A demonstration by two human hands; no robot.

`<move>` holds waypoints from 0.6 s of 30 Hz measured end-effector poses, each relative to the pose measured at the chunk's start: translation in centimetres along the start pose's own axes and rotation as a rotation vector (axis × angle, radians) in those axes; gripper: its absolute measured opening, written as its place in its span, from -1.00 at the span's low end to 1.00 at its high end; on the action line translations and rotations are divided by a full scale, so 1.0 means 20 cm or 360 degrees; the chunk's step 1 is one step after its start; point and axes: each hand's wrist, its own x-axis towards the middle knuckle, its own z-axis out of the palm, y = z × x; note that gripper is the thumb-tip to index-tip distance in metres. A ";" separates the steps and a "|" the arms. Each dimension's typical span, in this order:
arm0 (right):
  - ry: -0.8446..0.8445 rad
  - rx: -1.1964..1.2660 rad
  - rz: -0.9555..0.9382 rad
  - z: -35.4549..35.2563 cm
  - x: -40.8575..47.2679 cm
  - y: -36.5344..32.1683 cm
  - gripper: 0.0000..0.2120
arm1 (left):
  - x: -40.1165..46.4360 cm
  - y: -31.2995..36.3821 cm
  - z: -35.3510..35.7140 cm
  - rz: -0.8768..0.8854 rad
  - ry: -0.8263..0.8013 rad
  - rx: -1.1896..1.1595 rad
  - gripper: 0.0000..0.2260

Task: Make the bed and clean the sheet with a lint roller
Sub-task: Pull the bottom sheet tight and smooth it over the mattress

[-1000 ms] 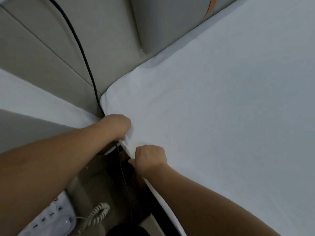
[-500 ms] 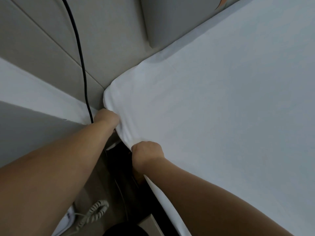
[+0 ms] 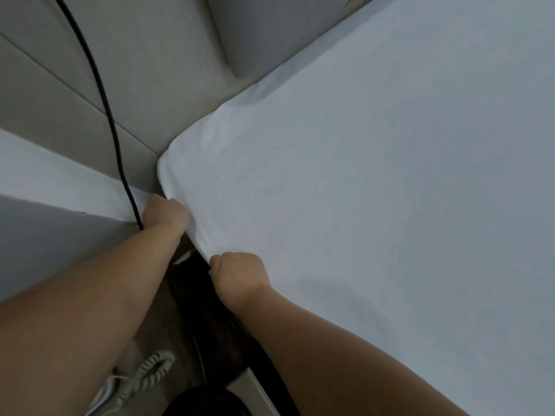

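Two bare forearms are reaching down from the near edge toward the corner of the bed, where the white sheet [image 3: 375, 190] is lying stretched over the mattress. Nearest of all, below that corner, a coiled telephone cord [image 3: 150, 370] is curling across the pale floor beside the left forearm, and a dark gap is running along the mattress side. Just short of the corner, the right hand [image 3: 240, 276] is clenching around the hanging edge of the sheet, fingers curled under the fabric. Slightly farther on, at the tip of the corner, the left hand [image 3: 163, 213] is gripping the sheet where it is wrapping down over the mattress, knuckles pressed against the cloth. A black cable [image 3: 102, 91] is hanging down the padded wall panel [image 3: 144, 70] beyond the corner and is passing just beside the left wrist. Past the corner, the sheet is spreading smooth and flat away to the right, and a grey pillow [image 3: 270, 34] is leaning against the wall at the sheet's far edge.
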 end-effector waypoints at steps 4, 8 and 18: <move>0.0147 0.0243 0.0162 -0.01 -0.16 0.05 -0.73 | -0.21 0.02 0.02 0.0227 0.0080 -0.0098 -0.63; 0.0060 0.0438 0.0399 -0.04 -0.46 0.19 -0.74 | -0.48 0.00 0.05 0.0689 -0.0076 0.0204 -0.78; -0.0020 0.0818 0.1176 -0.44 -1.50 0.30 -0.83 | -1.39 0.00 -0.19 0.0835 -0.1189 -0.0056 -0.88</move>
